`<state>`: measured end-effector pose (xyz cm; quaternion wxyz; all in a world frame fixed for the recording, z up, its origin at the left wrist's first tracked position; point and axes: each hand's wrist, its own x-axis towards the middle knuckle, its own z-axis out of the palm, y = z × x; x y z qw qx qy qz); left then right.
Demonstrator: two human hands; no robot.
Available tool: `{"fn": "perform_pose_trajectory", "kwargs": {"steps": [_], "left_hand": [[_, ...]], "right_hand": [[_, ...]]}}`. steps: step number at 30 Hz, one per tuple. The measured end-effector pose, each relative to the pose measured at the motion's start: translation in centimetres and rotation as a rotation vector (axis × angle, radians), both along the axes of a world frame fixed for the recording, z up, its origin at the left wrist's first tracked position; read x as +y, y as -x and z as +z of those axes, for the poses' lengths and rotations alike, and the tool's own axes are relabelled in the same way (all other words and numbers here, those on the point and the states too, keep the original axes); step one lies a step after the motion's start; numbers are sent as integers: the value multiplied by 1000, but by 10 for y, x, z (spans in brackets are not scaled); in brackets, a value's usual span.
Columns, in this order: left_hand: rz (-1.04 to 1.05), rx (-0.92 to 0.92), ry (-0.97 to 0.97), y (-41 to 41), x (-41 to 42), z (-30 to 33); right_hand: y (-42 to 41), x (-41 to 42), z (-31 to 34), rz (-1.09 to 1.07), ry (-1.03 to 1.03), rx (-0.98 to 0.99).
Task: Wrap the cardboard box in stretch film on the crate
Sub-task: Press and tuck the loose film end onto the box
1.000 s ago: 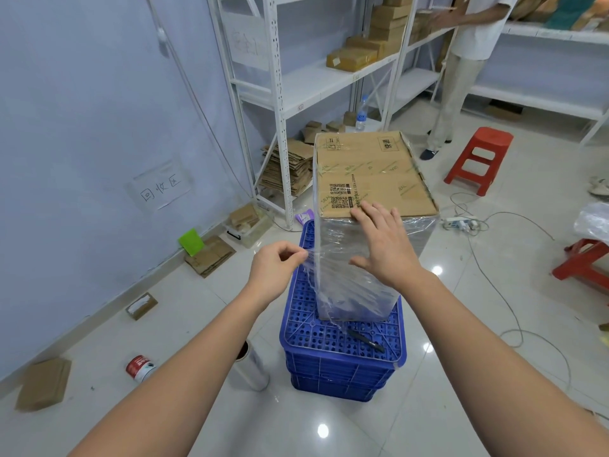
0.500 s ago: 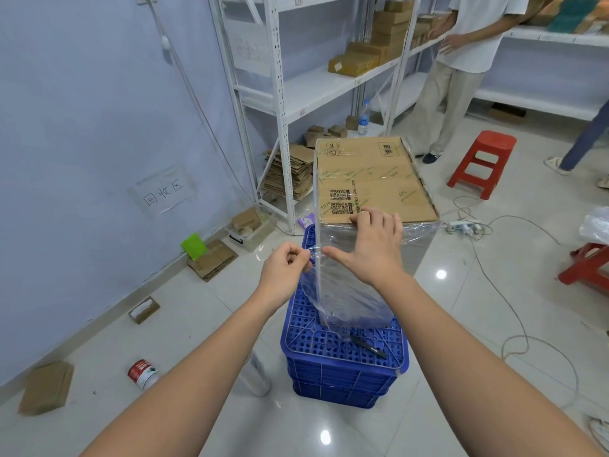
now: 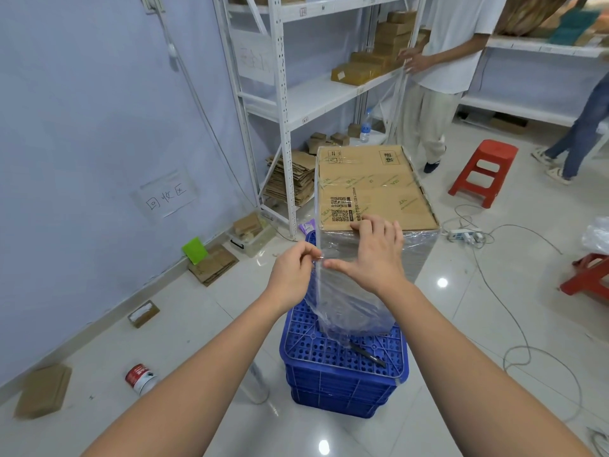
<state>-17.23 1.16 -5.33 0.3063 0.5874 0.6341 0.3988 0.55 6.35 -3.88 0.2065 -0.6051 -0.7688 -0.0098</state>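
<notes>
My left hand [image 3: 293, 270] sits at the left near corner of the cardboard box [image 3: 372, 189], fingers curled, thumb and forefinger pinching the loose edge of the stretch film [image 3: 346, 301] where it comes off that corner. The box stands directly ahead of both hands, upright on the blue crate [image 3: 342, 367], its long axis vertical and its top face running away from me. Film already covers its near face and right side; the top shows bare cardboard. The film's free edge hangs down the left corner, so my left hand is the nearer one to it. To its right, my right hand [image 3: 375, 255] lies spread and flat on the near face just below the top edge, fingers straight, thumb stretched toward the pinch, pressing the film down. I judge the next pull runs leftward, away from that corner.
</notes>
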Motion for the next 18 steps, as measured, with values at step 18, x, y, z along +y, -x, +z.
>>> {"fn": "perform_pose_trajectory", "kwargs": {"steps": [18], "left_hand": [[15, 98, -80, 3, -3, -9]], "right_hand": [[-9, 1, -6, 59, -13, -52]]}}
